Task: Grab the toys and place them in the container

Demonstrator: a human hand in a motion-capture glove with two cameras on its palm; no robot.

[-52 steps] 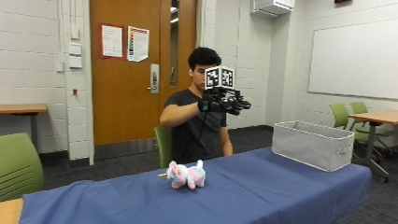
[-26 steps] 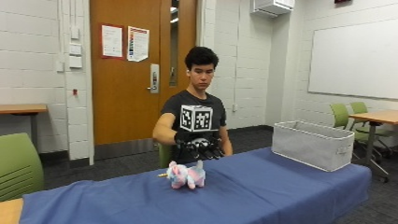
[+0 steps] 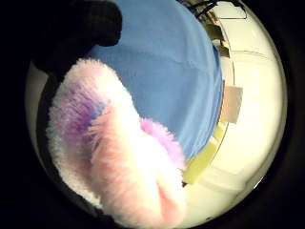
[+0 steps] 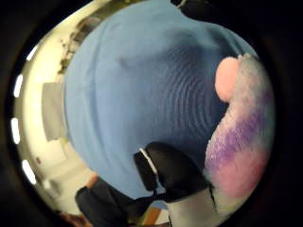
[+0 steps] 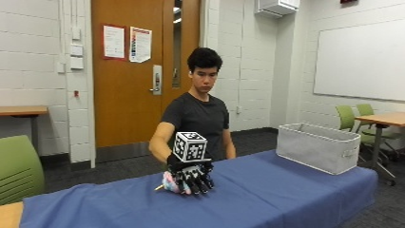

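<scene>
A person is sitting behind a table point(image 5: 284, 194) covered in blue cloth, reaching the gloved right hand point(image 5: 192, 176) down over a plush toy point(image 5: 171, 183) lying on the cloth. The hand is covering most of the toy in the outside view; only a pink and pale edge is showing beside the fingers point(image 5: 197, 184), which are pointing down and spread around it.

The little finger side palm view is showing the toy point(image 3: 119, 162) filling much of the frame, pink, white and purple fur right against the palm, with blue cloth beyond it. The thumb side palm view is showing the same toy point(image 4: 241, 142) at one edge and a gloved fingertip point(image 4: 170, 170) touching the cloth just beside it.

Fingers are looking curled over the toy, but whether they are actually gripping it or just resting on it cannot be told.

The grey fabric container point(image 5: 317, 147) is standing on the far end of the table, well apart from the hand and toy.
</scene>
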